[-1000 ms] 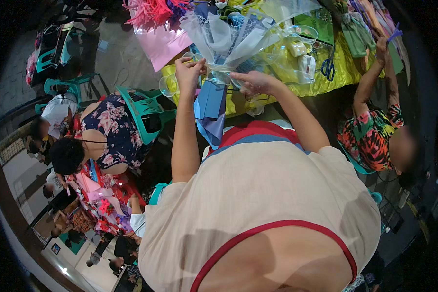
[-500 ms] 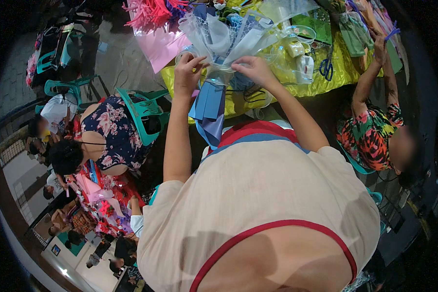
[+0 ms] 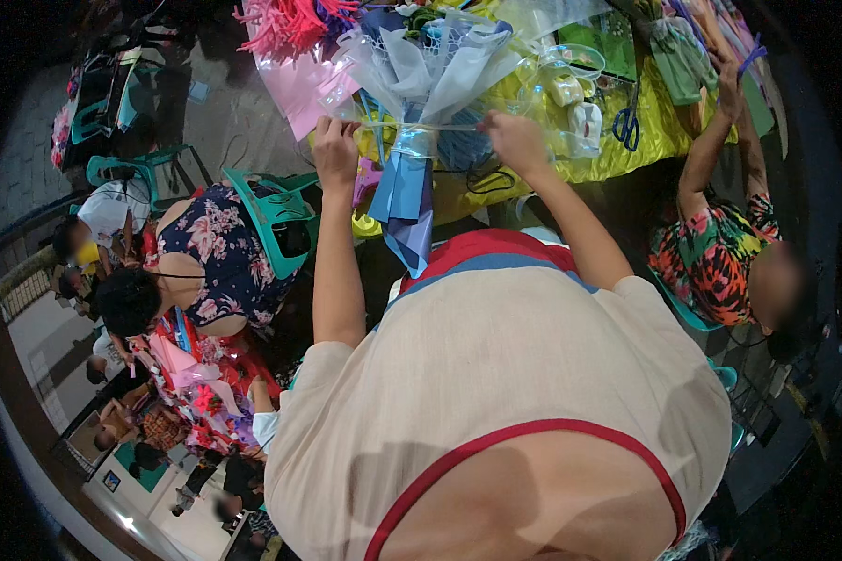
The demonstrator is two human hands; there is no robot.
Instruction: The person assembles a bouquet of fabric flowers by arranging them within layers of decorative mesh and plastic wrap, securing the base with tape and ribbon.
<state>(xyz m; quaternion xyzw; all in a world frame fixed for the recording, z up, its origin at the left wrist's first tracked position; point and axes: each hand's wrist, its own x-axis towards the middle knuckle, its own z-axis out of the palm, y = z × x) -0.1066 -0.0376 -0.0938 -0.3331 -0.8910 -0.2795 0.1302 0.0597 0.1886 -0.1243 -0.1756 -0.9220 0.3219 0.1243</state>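
A wrapped bouquet [image 3: 419, 79] in white and blue paper lies at the table's near edge, its blue wrapped handle [image 3: 402, 192] pointing toward me. A pale, thin ribbon [image 3: 424, 126] crosses its neck and stretches out to both sides. My left hand [image 3: 335, 151] is closed in a pinch on one end, left of the bouquet. To the right, my right hand [image 3: 517, 143] pinches the other end, slightly blurred. Clear tape-like wrapping [image 3: 414, 143] shines around the neck just below the ribbon.
Blue scissors [image 3: 626, 126] and tape rolls [image 3: 585, 128] lie on the yellow cloth [image 3: 617, 166] to the right. Pink paper [image 3: 295, 89] is at the left. A person in a floral top [image 3: 720, 257] reaches in from the right; another person [image 3: 220, 248] sits left by a green chair [image 3: 276, 224].
My hands have moved apart from the bouquet's neck, drawing the ribbon ends outward to left and right. The bouquet has shifted slightly, its handle now straighter.
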